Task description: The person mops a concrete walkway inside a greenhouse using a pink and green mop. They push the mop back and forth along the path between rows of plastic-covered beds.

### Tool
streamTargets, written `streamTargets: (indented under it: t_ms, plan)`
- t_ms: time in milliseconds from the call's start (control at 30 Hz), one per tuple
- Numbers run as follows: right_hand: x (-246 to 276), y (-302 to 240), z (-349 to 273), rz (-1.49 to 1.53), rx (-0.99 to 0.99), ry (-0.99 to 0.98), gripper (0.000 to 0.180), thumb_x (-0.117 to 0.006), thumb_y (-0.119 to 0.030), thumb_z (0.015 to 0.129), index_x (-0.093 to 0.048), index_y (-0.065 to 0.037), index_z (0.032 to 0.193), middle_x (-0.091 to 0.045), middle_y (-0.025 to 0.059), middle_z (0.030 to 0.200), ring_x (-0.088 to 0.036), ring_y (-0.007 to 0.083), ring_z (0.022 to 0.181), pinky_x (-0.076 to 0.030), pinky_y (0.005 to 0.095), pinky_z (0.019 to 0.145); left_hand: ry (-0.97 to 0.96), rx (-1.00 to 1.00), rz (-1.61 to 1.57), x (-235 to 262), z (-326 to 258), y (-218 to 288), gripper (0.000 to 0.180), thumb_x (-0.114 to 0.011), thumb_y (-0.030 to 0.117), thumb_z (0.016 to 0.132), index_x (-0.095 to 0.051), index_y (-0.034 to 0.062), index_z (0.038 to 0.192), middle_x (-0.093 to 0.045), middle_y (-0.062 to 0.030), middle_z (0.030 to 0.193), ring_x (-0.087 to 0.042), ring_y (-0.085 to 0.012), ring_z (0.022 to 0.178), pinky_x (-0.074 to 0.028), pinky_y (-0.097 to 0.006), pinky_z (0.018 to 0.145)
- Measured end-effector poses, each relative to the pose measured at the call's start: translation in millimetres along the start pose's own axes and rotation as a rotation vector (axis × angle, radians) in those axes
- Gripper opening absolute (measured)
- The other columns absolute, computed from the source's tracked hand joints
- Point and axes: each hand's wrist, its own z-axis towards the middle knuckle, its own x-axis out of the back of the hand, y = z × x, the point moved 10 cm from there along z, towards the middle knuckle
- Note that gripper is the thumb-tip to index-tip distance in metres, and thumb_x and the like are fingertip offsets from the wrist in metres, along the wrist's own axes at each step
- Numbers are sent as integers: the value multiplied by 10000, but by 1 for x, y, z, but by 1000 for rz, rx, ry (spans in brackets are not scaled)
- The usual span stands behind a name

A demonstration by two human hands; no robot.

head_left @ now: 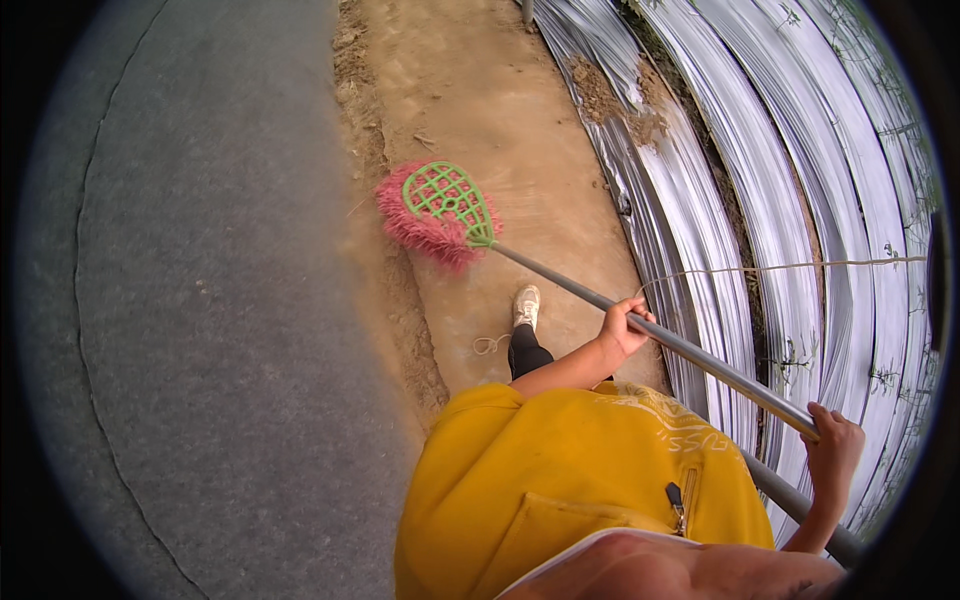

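Observation:
Held slantwise in front of my body is a long-handled mop with a grey metal pole [715, 365]. Its head [440, 215] has pink shaggy fringe around a green plastic lattice frame. That head is over the brown dirt strip, close to the edge of the grey pavement. Partway along the pole, my left hand [625, 328] is closed around it. My right hand [835, 445] grips the pole's upper end at the far right.
Grey pavement [220, 250] with a long crack lies to the left. Silvery plastic sheeting [720, 210] covers raised rows on the right, crossed by a thin cord [790, 267]. A thick grey pipe [790, 497] runs beside my yellow top. My white shoe [526, 306] stands on dirt near a loose string [487, 345].

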Motion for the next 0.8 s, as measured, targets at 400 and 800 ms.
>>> streamTargets:
  t_ms: [400,800]
  plan:
    - [-112,-107,59,170,343,-212,305,-686,-186,642,-611,-153,936,-594,33,642,-574,202,573,-436,328,548,374,-304,-18,133,-19,148,174,-549,27,737,-419,93,642,-414,-22,541,-415,-175,497,-422,-300,526]
    - [1,-45,40,-42,64,81,455,-712,-111,631,-578,-176,1061,-457,39,592,-460,193,504,-362,339,508,30,-11,112,-69,74,60,223,-577,37,701,-390,75,586,-410,-60,546,-429,-208,487,-406,-326,512]
